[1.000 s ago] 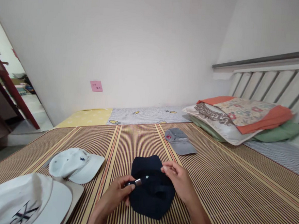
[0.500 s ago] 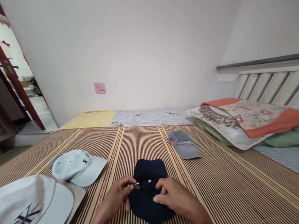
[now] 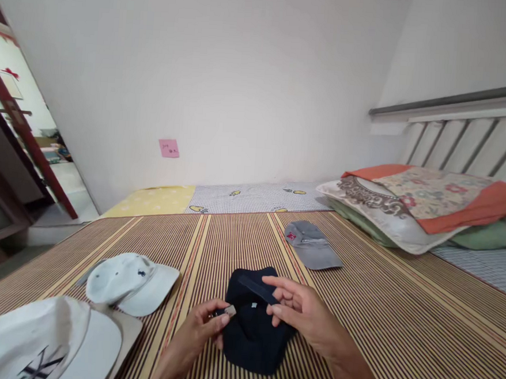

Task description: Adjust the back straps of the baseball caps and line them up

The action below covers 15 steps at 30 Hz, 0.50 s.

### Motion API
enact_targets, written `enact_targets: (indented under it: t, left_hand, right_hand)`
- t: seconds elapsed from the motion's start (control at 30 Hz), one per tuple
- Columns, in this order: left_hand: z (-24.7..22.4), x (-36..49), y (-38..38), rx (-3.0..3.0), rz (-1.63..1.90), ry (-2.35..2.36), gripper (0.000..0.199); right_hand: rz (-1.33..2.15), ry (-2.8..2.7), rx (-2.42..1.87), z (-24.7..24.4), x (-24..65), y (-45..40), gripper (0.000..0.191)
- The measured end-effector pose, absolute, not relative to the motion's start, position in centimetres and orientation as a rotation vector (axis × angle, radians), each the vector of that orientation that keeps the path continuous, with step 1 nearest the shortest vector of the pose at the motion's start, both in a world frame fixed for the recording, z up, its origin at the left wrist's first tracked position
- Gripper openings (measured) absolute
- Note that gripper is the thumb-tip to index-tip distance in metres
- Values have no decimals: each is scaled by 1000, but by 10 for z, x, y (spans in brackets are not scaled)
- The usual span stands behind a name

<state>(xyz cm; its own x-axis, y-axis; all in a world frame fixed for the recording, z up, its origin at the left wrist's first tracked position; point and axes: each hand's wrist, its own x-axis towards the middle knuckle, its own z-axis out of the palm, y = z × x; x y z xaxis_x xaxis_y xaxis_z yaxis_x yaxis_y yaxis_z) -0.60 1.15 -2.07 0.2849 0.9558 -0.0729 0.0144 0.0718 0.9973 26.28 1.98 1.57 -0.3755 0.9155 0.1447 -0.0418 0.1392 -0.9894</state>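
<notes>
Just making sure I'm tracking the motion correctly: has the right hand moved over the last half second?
Yes. Judged against the grey cap, the right hand has shifted forward, away from the person's body and nearer that cap.

A pillow [image 3: 410,232] lies far right near a headboard [image 3: 476,148]; a note [image 3: 169,148] is on the far wall [image 3: 269,86]; a door [image 3: 28,133] stands left.

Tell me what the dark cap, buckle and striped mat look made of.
Dark cap: matte fabric, possibly cotton; it looks soft and shineless.
Buckle: probably smooth metal, from its silvery gleam.
Striped mat: perhaps bamboo, low-sheen, judging by its narrow parallel strips.
</notes>
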Motion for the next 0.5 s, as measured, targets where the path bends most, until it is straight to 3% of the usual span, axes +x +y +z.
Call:
enact_targets:
  t: [0.5]
  left_hand:
    - [-18,-6,9,1390,929,987,37]
  right_hand:
    - [1403,-1539,-856,21,256,18,35]
